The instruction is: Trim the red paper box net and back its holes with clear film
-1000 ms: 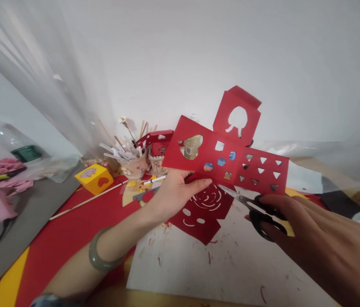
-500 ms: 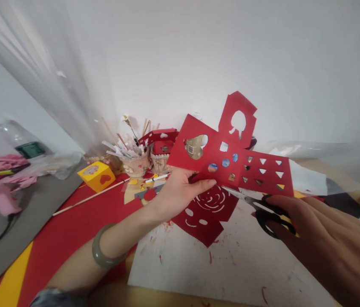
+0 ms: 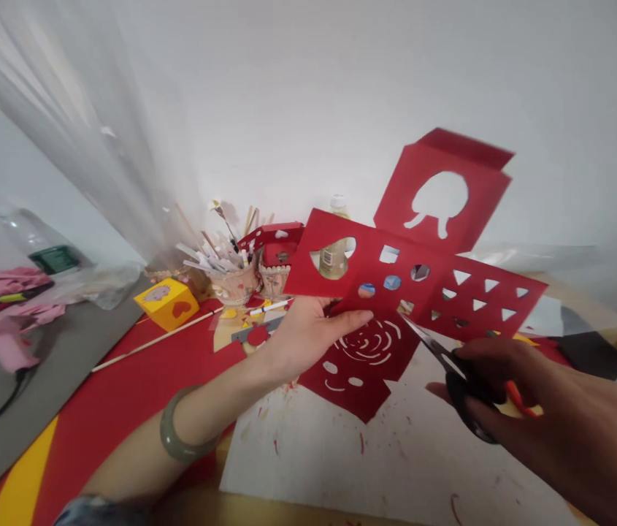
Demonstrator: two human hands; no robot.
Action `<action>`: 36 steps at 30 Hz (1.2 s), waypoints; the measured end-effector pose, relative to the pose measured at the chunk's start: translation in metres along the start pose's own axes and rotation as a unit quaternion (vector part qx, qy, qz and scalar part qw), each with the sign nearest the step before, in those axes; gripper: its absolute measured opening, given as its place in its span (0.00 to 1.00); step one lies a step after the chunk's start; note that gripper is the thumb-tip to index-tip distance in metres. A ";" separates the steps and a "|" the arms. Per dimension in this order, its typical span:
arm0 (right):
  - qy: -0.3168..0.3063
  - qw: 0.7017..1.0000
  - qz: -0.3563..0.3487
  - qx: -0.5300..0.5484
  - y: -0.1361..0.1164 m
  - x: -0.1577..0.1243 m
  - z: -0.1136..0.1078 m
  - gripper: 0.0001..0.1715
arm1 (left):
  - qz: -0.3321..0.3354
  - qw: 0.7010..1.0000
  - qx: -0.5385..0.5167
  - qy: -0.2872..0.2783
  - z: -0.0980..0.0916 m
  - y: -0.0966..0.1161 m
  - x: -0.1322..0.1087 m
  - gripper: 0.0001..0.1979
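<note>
My left hand [image 3: 308,329] pinches the lower edge of a red paper box cutout [image 3: 428,274], thumb on the near side. The cutout has folded panels with heart, square, triangle and round holes; one lower panel carries curved slits and a smiling face. Black-handled scissors [image 3: 450,361] are in my right hand [image 3: 538,409], with fingers through the loops. Their tips touch or lie just in front of the cutout's lower middle, near a small hole; I cannot tell which. The blades look closed or nearly so. A small orange-red item shows by my right fingers.
Behind the cutout stand a bottle [image 3: 335,256] and a cup of sticks and pens [image 3: 234,281]. A yellow box [image 3: 166,301] and a thin wooden stick [image 3: 155,342] lie left, beyond them a pink glue gun [image 3: 9,343]. Paper scraps dot the white board [image 3: 341,467].
The cutout has turned, its upper panel tilting right and toward me and its right panel swinging lower. The scissors have shifted slightly right, their blades now pointing more steeply up-left.
</note>
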State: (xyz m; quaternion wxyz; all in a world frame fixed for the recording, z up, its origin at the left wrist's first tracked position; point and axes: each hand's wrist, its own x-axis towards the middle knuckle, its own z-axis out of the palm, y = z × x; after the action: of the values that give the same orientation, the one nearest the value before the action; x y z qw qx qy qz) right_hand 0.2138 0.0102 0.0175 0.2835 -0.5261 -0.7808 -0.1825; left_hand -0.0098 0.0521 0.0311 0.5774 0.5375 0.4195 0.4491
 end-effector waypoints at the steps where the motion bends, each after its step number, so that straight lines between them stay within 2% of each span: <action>1: -0.011 1.000 -0.009 0.026 0.000 -0.001 0.000 0.19 | 0.002 1.000 -0.011 0.004 0.000 -0.001 0.001 0.08; 4: -0.010 0.997 -0.014 0.076 0.001 -0.005 0.000 0.22 | 0.019 0.997 -0.077 0.017 0.001 -0.003 0.003 0.08; 6: 0.030 0.999 -0.010 0.013 0.000 -0.007 0.000 0.22 | 0.028 0.993 -0.110 0.029 0.002 -0.004 0.004 0.09; 9: 0.072 0.989 -0.072 -0.104 -0.004 -0.008 0.001 0.18 | 0.031 0.991 -0.124 0.051 0.004 -0.005 0.004 0.08; 12: 0.081 0.980 -0.120 -0.137 -0.008 -0.006 0.004 0.15 | 0.040 0.990 -0.124 0.059 0.006 -0.007 0.001 0.08; 15: 0.087 0.978 -0.117 -0.148 -0.012 -0.005 0.006 0.16 | 0.060 0.990 -0.115 0.059 0.009 -0.008 -0.002 0.09; 20: 0.076 0.981 -0.130 -0.125 -0.011 -0.007 0.007 0.17 | 0.032 0.994 -0.089 0.052 0.013 -0.007 -0.006 0.10; 28: 0.043 0.981 -0.162 -0.103 0.001 -0.007 0.002 0.18 | 0.018 0.991 -0.126 0.036 0.015 -0.005 -0.008 0.08; 32: 0.020 0.978 -0.185 -0.091 0.007 -0.010 0.002 0.19 | -0.010 0.989 -0.147 0.033 0.016 -0.002 -0.009 0.07; 36: 0.038 0.975 -0.200 -0.089 0.009 -0.013 0.001 0.18 | -0.034 0.985 -0.165 0.027 0.016 0.000 -0.010 0.06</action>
State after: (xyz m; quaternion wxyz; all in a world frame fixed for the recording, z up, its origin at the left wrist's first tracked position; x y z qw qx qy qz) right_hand 0.2256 0.0053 0.0084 0.2231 -0.3752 -0.8392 -0.3242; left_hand 0.0029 0.0383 0.0324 0.6618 0.4079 0.3729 0.5066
